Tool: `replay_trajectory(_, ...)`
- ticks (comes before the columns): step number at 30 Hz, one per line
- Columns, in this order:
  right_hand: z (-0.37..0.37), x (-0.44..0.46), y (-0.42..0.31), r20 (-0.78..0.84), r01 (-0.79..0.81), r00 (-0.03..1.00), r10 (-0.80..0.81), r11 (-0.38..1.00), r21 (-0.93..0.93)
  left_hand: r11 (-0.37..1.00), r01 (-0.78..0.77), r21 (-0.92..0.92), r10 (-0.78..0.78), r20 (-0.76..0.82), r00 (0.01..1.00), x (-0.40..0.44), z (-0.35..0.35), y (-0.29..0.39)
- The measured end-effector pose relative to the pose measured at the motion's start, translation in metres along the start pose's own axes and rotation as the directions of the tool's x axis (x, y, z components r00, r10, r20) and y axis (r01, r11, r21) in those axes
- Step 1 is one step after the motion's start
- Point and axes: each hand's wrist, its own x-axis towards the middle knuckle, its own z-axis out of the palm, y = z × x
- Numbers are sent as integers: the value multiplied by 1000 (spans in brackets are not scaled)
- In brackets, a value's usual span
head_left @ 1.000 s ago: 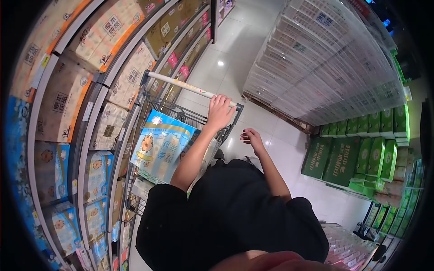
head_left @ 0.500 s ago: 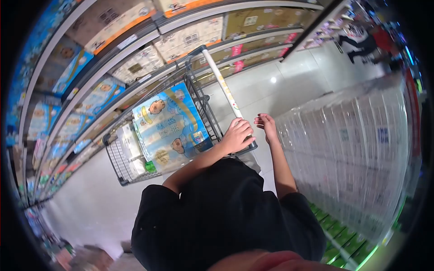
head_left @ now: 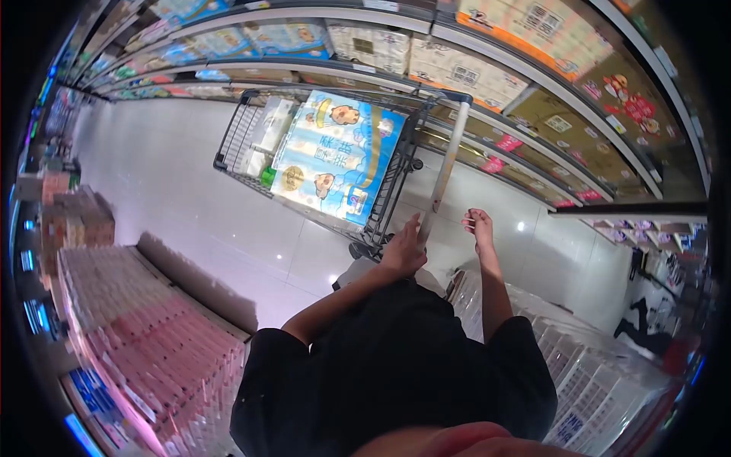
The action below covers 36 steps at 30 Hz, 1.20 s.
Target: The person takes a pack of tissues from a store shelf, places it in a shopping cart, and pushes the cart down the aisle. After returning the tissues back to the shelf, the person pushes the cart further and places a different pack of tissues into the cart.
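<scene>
At the near left one pink-and-white stack (head_left: 156,335) is standing; farther right, one cart (head_left: 397,179) is carrying one large blue pack (head_left: 335,156). My left hand (head_left: 403,253) is lying, fingers loosely extended, at the near end of one handle (head_left: 447,164); I cannot tell whether it is gripping. My right hand (head_left: 480,226) is hovering half-curled, holding nothing.

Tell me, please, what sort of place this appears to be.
Most likely a supermarket aisle: a wire shopping cart holds a big blue pack, long shelves carry similar packs, and stacks of goods stand nearby.
</scene>
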Motion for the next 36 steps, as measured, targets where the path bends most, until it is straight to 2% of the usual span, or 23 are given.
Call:
replay_trajectory(1, 2, 9, -16, 43, 37, 998, -36, 999, -20, 937, 323, -134, -292, 208, 933, -7, 1, -1)
replay_trajectory(2, 7, 19, -34, 81, 48, 996, -44, 998, -44, 965, 260, -32, -244, 252, 937, -12, 7, -13)
replay_trajectory(3, 17, 28, -55, 92, 90, 992, -88, 996, -17, 959, 279, -43, -264, 218, 940, -18, 10, -19)
replay_trajectory(5, 44, 38, -100, 102, 157, 982, -159, 987, 32, 961, 272, 57, -277, 236, 931, -26, 16, -22)
replay_trajectory(7, 75, 47, -133, 113, 191, 972, -208, 971, 140, 956, 290, 48, -293, 208, 933, -37, 5, -16)
replay_trajectory(9, 97, 90, -138, 155, 251, 951, -266, 962, 107, 954, 298, 46, -301, 197, 933, -47, -10, -11)
replay_trajectory(10, 121, 82, -149, 128, 243, 954, -271, 949, 199, 953, 297, 57, -303, 208, 930, -52, -17, -10)
replay_trajectory(11, 143, 81, -153, 33, 237, 967, -253, 938, 251, 952, 300, 67, -307, 222, 925, -56, -22, -11)
replay_trajectory(13, 148, 80, -148, -32, 331, 944, -329, 939, 92, 959, 279, 53, -284, 204, 937, -63, -25, -19)
replay_trajectory(21, 175, 85, -139, -72, 359, 933, -354, 930, 78, 978, 209, 12, -208, 174, 963, -73, -45, -44)
replay_trajectory(24, 180, 91, -147, -119, 370, 919, -376, 926, -69, 987, 141, -71, -130, 149, 980, -65, -44, -52)
replay_trajectory(26, 188, 94, -150, -124, 358, 919, -375, 923, -138, 985, 146, -96, -119, 241, 963, -59, -41, -66)
replay_trajectory(27, 190, 91, -153, -139, 328, 924, -356, 925, -192, 983, 145, -117, -116, 221, 968, -57, -45, -65)
replay_trajectory(29, 193, 99, -151, -99, 349, 923, -372, 917, -195, 982, 132, -131, -98, 237, 966, -57, -57, -67)
replay_trajectory(36, 226, 130, -157, -139, 314, 929, -342, 930, -190, 982, 175, -70, -163, 154, 975, -37, -68, -88)
